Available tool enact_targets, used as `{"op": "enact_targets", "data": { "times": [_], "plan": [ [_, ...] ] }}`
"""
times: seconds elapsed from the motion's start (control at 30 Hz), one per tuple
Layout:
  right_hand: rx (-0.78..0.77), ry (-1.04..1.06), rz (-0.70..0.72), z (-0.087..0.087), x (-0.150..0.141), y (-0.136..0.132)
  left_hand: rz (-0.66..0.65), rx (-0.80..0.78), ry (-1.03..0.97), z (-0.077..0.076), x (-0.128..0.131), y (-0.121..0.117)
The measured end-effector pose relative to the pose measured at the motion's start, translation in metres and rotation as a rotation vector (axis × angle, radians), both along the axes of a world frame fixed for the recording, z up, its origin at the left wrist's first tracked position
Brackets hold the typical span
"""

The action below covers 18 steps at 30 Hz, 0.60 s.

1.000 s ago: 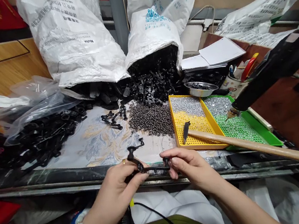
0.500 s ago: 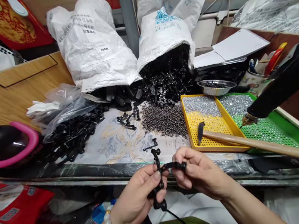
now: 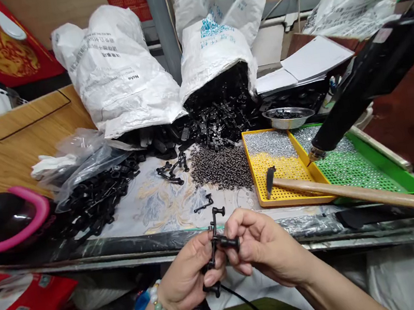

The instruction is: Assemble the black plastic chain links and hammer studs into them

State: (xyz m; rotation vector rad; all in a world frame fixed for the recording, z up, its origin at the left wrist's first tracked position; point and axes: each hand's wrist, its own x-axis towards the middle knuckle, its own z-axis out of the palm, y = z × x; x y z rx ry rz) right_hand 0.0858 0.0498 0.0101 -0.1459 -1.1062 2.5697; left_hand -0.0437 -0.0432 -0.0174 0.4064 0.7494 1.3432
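Observation:
My left hand [image 3: 189, 275], with a bead bracelet on the wrist, grips a long black plastic part [image 3: 213, 238] held nearly upright at the table's near edge. Against it my right hand [image 3: 263, 245] pinches a second black plastic part [image 3: 229, 243], lying crosswise and touching the first. Both hands meet just in front of the table edge. One more small black part [image 3: 204, 204] lies loose on the patterned table cover [image 3: 160, 204] just beyond my fingers.
Two white sacks [image 3: 118, 69] spill black parts [image 3: 220, 113] at the back. A heap of small dark pieces [image 3: 219, 166], a yellow tray [image 3: 277, 167], a green tray [image 3: 355, 173], a wooden-handled tool [image 3: 354, 192] and a hanging black power tool [image 3: 368, 82] are to the right. A pink-rimmed black object [image 3: 1, 219] sits left.
My hands drew closer together and the left-hand part swung from lying flat to nearly upright. The right-hand part now crosses it. The view shifted leftwards.

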Motion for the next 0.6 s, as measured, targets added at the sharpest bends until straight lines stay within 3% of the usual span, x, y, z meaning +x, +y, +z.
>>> {"op": "enact_targets", "data": {
  "times": [0.2, 0.43, 0.53, 0.6],
  "plan": [
    [0.025, -0.004, -0.102, 0.002, 0.002, -0.003, -0.004, -0.039, 0.091, -0.005, 0.002, 0.004],
    [0.045, -0.015, -0.065, -0.002, 0.009, 0.003, 0.007, -0.043, 0.108, -0.004, 0.007, 0.007],
    [0.089, -0.051, -0.125, -0.003, 0.012, 0.009, 0.087, -0.046, 0.175, 0.004, 0.007, 0.008],
    [0.141, -0.091, -0.237, -0.004, 0.015, 0.014, 0.176, -0.059, 0.288, 0.011, 0.008, 0.009]
  ]
}}
